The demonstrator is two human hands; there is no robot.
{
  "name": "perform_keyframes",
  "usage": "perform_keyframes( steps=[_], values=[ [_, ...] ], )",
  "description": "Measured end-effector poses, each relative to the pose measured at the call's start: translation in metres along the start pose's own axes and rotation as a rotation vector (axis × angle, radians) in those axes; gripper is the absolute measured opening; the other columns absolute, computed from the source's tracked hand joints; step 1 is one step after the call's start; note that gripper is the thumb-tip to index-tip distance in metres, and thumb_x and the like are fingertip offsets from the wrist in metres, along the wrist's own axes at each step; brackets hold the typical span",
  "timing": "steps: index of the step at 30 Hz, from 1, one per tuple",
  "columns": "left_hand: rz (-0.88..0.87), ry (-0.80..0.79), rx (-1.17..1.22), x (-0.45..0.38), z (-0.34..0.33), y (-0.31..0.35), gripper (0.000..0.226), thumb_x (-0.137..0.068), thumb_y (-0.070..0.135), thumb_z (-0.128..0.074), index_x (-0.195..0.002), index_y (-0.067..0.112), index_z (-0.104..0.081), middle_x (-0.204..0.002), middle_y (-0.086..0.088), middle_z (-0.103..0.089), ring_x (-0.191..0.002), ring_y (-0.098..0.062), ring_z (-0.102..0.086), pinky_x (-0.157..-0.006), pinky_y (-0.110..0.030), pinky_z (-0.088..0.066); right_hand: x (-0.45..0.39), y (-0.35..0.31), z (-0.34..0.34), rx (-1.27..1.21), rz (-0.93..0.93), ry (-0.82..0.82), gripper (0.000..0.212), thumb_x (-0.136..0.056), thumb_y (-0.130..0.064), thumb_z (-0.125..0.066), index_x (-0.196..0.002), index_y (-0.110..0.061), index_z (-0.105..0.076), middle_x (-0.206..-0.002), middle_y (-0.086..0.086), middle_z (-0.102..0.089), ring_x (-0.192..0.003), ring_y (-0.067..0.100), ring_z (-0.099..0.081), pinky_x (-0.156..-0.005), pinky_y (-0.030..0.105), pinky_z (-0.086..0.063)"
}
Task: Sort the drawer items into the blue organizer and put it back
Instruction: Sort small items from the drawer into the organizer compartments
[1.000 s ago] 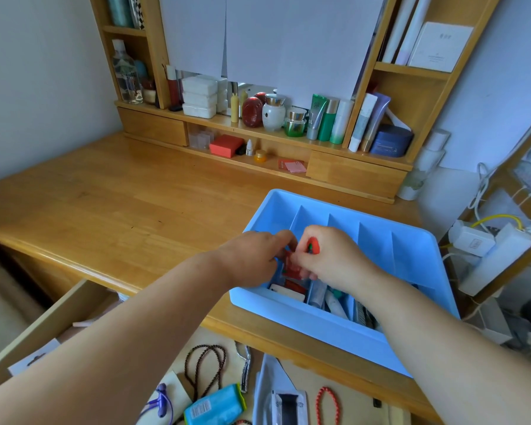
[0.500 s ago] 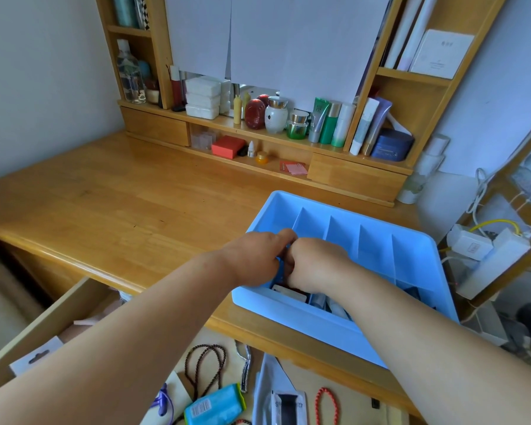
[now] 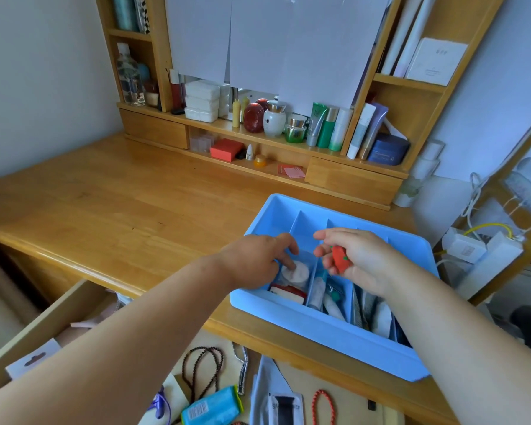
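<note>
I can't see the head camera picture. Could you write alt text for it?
A person's two bare hands work over a blue organizer on a wooden desk: the left hand presses a white round item into a compartment, the right hand holds a small red object. Below, an open drawer holds loose items.

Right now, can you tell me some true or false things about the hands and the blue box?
1. The blue box sits on the desk. True.
2. The right hand is empty. False: it holds a small orange thing.
3. The left hand touches a round white thing in the box. True.
4. The drawer is closed. False: it is pulled open.
5. A red bead ring lies in the drawer. True.
</note>
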State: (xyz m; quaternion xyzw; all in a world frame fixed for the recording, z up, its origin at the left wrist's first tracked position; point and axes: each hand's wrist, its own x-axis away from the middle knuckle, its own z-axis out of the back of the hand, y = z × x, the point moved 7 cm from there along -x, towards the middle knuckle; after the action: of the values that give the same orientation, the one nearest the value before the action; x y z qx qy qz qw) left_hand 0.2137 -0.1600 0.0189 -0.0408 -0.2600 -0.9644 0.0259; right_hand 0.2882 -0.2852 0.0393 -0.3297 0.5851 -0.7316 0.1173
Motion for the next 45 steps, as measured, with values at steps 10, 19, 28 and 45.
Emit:
perform_keyframes(
  steps=[10,19,28,45],
  values=[
    [0.004,0.298,0.577,0.008,0.026,0.010,0.013,-0.091,0.032,-0.062,-0.088,0.024,-0.071,-0.074,0.015,-0.070,-0.065,0.000,-0.059,-0.063,-0.010,-0.044,0.014,-0.012,-0.009,-0.117,0.347,0.106,0.029,-0.103,-0.017,-0.033,-0.102,-0.026,-0.060,-0.085,-0.011,-0.074,-0.078,-0.004,-0.063,-0.057,0.010,-0.047],
    [-0.060,0.321,0.605,0.011,0.029,0.023,0.008,-0.089,0.019,-0.066,-0.090,0.017,-0.074,-0.084,0.003,-0.075,-0.080,-0.009,-0.070,-0.079,-0.026,-0.056,0.020,-0.026,-0.019,0.375,0.488,0.073,0.008,-0.090,-0.027,-0.061,-0.093,-0.034,-0.065,-0.085,-0.015,-0.063,-0.072,-0.002,-0.059,-0.059,0.011,-0.043],
    [0.079,0.070,0.081,0.016,0.015,-0.001,0.002,-0.080,0.034,-0.073,-0.081,0.035,-0.072,-0.082,0.017,-0.060,-0.079,-0.003,-0.055,-0.071,-0.021,-0.045,0.013,-0.011,-0.009,0.801,0.234,-0.080,0.013,-0.082,-0.013,-0.070,-0.075,-0.018,-0.061,-0.057,-0.004,-0.069,-0.051,0.003,-0.065,-0.049,0.014,-0.047],
    [0.061,0.002,-0.076,0.006,0.008,0.001,0.007,-0.084,0.024,-0.066,-0.088,0.027,-0.070,-0.085,0.011,-0.065,-0.078,-0.008,-0.056,-0.064,-0.019,-0.042,-0.002,0.006,-0.060,1.555,0.204,-0.138,0.024,-0.085,-0.012,-0.055,-0.095,-0.025,-0.072,-0.100,-0.002,-0.068,-0.089,0.020,-0.060,-0.069,0.029,-0.046]
  ],
)
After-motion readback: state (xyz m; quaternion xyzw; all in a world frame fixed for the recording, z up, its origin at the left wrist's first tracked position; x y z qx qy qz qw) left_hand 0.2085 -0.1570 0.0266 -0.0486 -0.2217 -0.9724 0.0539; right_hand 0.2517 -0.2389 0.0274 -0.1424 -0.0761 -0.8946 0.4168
